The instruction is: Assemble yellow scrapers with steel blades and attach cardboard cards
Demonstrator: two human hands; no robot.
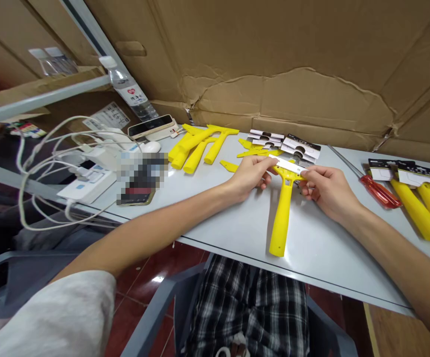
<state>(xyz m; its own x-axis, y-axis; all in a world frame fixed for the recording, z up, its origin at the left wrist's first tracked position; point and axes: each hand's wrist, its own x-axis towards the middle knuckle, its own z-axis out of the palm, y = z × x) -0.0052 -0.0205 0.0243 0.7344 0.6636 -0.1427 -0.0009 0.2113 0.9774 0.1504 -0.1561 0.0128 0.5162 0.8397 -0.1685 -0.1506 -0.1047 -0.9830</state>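
Observation:
A yellow T-shaped scraper [280,220] lies in front of me, its handle toward the table's front edge. Along its head runs a flat whitish strip [287,164], which looks like a blade. My left hand [250,179] is closed, pinching the left end of the head and strip between thumb and fingers. At the right end, my right hand [328,191] pinches in the same way, fingers curled. Just beyond the head are flat yellow pieces [259,151] and black-and-white cards [301,147].
More yellow handles [200,144] are piled at the back left. To the right lie a red-handled screwdriver [380,191] and yellow scrapers with cards [419,208]. A power strip [88,184] with tangled cables, phones and a water bottle [131,91] occupy the left. Cardboard [281,59] walls the back.

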